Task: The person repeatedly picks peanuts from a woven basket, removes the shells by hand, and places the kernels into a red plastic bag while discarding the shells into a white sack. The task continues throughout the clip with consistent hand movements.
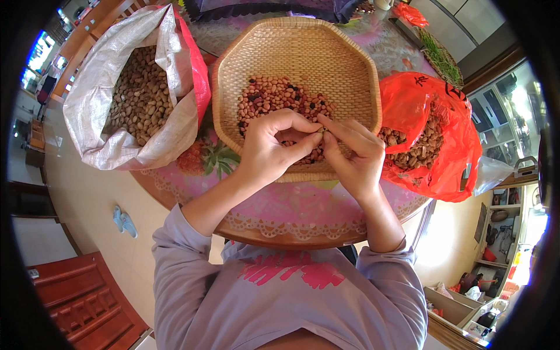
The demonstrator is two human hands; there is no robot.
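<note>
My left hand (273, 146) and my right hand (356, 151) meet over the front of a woven basket (302, 39). Between the thumbs and forefingers of both is a small peanut pod (323, 130), mostly covered by the fingertips. Shelled peanut kernels (280, 94), pinkish, dark red and near black, lie in the basket behind and beneath my hands. At the left a white woven sack (105, 78) stands with its mouth wide, full of unshelled peanuts (146, 98). A red plastic bag (466, 144) at the right holds what look like empty peanut shells (422, 146).
The round table (280, 214) has a patterned plastic cover with a lace-like border. A dark frilled cover (271, 8) lies behind the basket. At the back right are a tray of green sprigs (437, 54) and a small red bag (410, 14). Blue slippers (125, 222) lie on the floor.
</note>
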